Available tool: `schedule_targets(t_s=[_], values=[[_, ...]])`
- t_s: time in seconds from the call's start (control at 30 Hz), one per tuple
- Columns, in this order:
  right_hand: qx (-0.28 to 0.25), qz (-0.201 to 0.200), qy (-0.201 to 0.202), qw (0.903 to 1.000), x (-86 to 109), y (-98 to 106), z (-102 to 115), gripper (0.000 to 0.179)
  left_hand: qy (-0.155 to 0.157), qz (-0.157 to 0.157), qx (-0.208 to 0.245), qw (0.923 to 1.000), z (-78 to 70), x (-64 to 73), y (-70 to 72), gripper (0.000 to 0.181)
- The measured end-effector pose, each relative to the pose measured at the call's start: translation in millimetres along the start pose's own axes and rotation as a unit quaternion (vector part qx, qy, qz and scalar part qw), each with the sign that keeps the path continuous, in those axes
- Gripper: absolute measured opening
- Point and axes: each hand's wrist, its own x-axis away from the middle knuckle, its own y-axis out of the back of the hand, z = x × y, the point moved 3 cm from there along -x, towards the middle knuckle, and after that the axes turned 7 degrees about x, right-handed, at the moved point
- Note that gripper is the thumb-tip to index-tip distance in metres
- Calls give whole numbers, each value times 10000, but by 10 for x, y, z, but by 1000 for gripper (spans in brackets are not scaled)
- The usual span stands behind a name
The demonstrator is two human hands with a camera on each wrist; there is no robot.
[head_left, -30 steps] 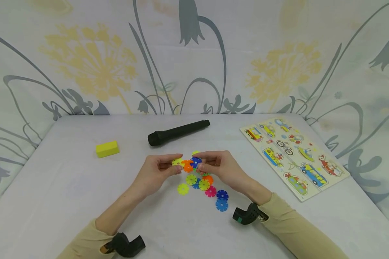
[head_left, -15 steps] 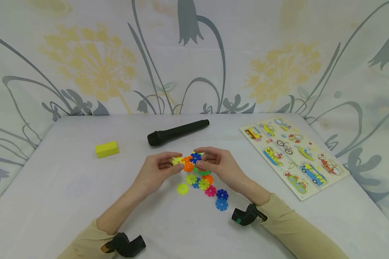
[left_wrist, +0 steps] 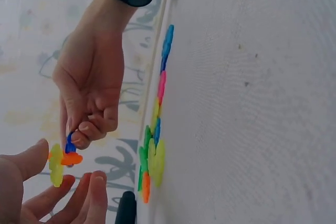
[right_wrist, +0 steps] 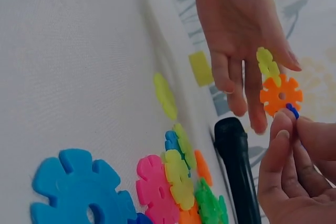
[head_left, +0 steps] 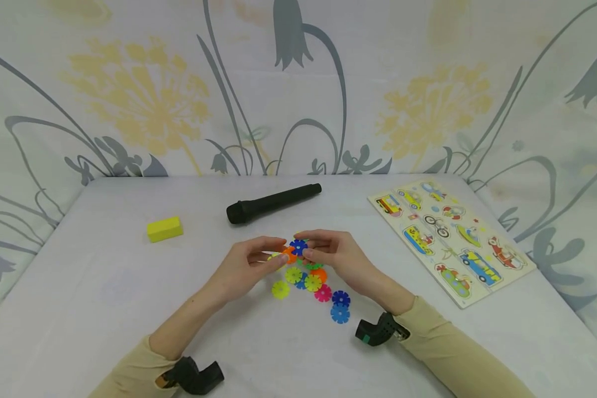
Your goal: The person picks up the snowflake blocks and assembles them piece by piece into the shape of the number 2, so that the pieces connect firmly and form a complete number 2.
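Note:
My right hand pinches a dark blue notched plastic disc between thumb and fingertips. Joined to it are an orange disc and a yellow disc, raised above the table in the wrist views. My left hand is around the yellow and orange end, thumb and fingers spread apart, fingertips close beside the discs. Below the hands lie several loose discs, among them a yellow one, a pink one, a light blue one and a green one.
Behind the hands lies a black microphone. A yellow block sits at the left. On the right is a puzzle board with vehicle pictures. A floral cloth hangs behind the white table.
The left hand has shifted slightly right along the joined discs, and its fingers have come away from the yellow one. The blue disc moved a little left with the right hand.

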Motion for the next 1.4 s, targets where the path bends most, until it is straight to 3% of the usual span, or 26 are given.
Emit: schedule_targets(t_s=[0.27, 0.73, 0.93, 1.1, 1.23, 1.4], values=[[-4, 183, 38, 9998, 3, -41, -12, 39, -182, 334, 262, 9989, -2, 5, -13, 47], [-5, 22, -139, 9999, 19, -67, -16, 35, -225, 440, 236, 9985, -7, 23, -29, 47], [344, -179, -66, 9992, 6, -26, -23, 32, -228, 326, 180, 9990, 9, 14, -23, 46], [781, -631, -48, 9949, -60, 181, 32, 31, -118, -40, 112, 9999, -3, -19, 12, 46], [889, -882, -279, 9917, -99, 333, -8, 32, -85, -369, -9, 9993, -20, -38, 63, 45], [951, -887, -645, 9894, -91, 374, -161, 32, -26, -455, 122, 9989, -37, -24, 90, 46]])
